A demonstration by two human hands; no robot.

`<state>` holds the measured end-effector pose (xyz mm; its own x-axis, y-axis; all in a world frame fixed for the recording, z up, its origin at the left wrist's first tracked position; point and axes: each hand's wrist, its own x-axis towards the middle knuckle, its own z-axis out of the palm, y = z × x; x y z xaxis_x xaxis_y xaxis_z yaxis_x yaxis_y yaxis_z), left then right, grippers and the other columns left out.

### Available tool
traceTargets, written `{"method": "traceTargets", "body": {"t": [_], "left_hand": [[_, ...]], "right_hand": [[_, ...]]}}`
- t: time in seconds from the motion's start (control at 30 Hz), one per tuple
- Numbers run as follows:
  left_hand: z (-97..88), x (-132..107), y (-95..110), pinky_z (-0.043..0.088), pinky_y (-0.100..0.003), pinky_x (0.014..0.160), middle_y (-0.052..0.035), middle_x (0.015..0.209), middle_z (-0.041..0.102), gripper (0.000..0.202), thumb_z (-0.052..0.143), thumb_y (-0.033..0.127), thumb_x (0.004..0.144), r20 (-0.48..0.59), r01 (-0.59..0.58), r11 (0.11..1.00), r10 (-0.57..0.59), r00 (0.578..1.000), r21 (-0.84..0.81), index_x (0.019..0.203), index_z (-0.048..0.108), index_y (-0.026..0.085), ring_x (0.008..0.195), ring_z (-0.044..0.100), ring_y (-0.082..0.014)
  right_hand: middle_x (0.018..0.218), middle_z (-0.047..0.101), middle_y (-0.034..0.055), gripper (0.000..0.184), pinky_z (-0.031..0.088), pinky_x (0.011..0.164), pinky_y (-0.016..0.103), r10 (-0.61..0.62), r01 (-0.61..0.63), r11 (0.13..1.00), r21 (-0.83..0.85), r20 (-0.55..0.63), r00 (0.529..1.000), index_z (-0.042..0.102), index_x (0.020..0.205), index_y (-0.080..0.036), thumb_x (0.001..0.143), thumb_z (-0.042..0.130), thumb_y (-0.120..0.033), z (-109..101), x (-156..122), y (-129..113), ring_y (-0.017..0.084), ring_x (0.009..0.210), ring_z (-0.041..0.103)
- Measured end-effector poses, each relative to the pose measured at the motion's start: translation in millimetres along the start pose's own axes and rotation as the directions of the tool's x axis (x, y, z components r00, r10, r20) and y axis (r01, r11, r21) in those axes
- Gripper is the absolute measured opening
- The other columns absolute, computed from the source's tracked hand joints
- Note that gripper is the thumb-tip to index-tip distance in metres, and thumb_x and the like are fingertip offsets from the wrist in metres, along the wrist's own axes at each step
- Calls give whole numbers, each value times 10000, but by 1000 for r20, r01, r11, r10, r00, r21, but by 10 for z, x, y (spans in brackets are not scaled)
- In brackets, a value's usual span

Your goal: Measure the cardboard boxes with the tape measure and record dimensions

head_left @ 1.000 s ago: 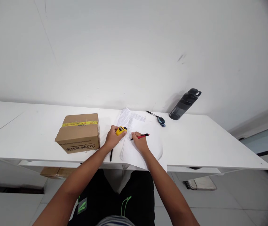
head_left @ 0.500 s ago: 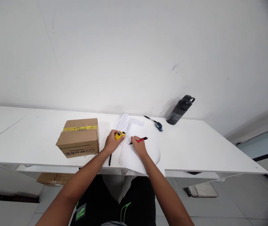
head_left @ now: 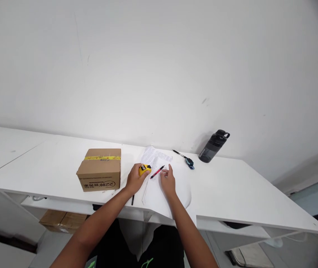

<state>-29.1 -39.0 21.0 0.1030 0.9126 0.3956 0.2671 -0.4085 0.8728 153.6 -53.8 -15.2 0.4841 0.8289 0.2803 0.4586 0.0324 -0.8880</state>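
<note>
One red pen [head_left: 157,172] slants far-right, left of my right hand [head_left: 168,183], hold unclear; left hand [head_left: 134,180] pinches tape measure [head_left: 144,170].

A partly circled "22" [head_left: 110,184] at the right end of Chinese characters [head_left: 92,185] on the cardboard box [head_left: 99,169].

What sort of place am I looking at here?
Probably an office or workroom: a long white table against a pale wall, with a taped cardboard box and paper sheets on it.

Box [head_left: 100,171] left of papers [head_left: 180,184]; bottle [head_left: 213,147] right, behind.
</note>
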Motion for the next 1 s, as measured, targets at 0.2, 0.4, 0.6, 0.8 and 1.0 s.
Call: {"method": "traceTargets", "body": {"t": [0.2,0.4,0.6,0.8,1.0], "left_hand": [[35,29,-79,503,-316,817,-84,1028,630,469,445,614,895,54,66,972,-55,997,-226,1073,504,183,938,630,-187],[-41,-98,151,474,-361,909,-126,1132,541,583,380,695,877,-121,-209,966,192,974,-151,1177,413,195,1023,586,-213],[-372,-337,702,400,-469,1028,-165,1217,519,588,345,681,892,-393,-512,855,445,804,-79,1226,459,209,1186,517,-288],[-935,-780,1097,425,-506,1020,-128,1164,610,591,432,713,829,-575,-550,830,405,710,-95,1127,594,229,1141,569,-311],[-1408,-920,1256,520,-414,944,-114,1175,662,477,421,582,915,-329,-60,792,-182,927,-607,1130,629,211,1155,595,-279]], "right_hand": [[967,704,77,702,463,871,375,25,-25,999,30,17,1000,392,1440,-126,829,473,-462,-52,-26,-51,230,909,646],[974,691,85,653,483,806,363,-146,126,983,137,143,979,595,1231,-173,823,435,-657,-32,-180,-467,216,826,622],[1143,647,101,799,518,668,334,-263,-153,716,681,466,845,391,1410,-257,857,141,-777,56,-792,-1470,221,860,658],[1013,664,75,752,521,712,362,-490,109,638,762,292,821,541,1111,-262,647,544,-853,152,-1436,-1988,251,851,646],[793,662,45,508,464,610,324,-502,405,849,340,275,820,578,912,-229,648,715,-641,347,-1317,-2132,208,673,605]]}}
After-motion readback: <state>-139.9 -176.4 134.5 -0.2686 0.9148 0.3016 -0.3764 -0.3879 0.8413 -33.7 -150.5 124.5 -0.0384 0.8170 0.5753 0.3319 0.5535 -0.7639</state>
